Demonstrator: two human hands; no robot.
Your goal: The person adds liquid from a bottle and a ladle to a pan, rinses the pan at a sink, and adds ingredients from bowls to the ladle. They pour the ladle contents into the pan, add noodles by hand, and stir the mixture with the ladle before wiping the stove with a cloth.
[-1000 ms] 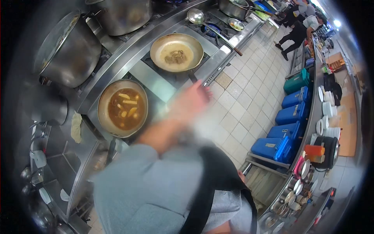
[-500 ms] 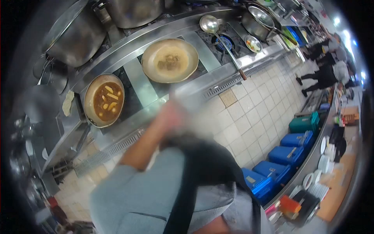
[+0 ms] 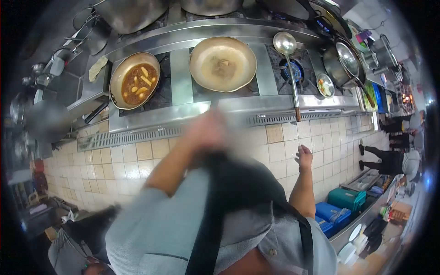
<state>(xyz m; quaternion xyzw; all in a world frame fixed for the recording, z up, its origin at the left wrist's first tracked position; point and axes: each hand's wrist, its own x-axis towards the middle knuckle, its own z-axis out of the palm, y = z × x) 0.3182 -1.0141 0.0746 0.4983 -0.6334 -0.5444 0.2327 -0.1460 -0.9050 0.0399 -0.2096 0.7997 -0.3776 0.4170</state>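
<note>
My left hand [image 3: 208, 133] is blurred in front of the stove's front edge, below the middle pan; its fingers cannot be made out. My right hand [image 3: 305, 158] hangs over the tiled floor with loosely bent fingers, apart and holding nothing. A wide pan [image 3: 223, 64] on the middle burner has a thin layer of residue in it. To its left, another pan [image 3: 136, 80] holds brown sauce with pale pieces. A long ladle [image 3: 285, 43] lies across the right side of the stove beside a lit burner [image 3: 292, 71], its handle reaching past the front edge.
A small bowl of vegetables [image 3: 325, 85] and a steel pot [image 3: 341, 62] stand at the right. Large pots [image 3: 133, 13] line the back. Blue bins [image 3: 332, 213] and a green bin [image 3: 346, 199] stand at the lower right. Other people [image 3: 389, 158] are at the far right.
The view has turned, so the stove now runs more level across the frame. My right hand has come into view. My left hand remains blurred near the stove's front edge.
</note>
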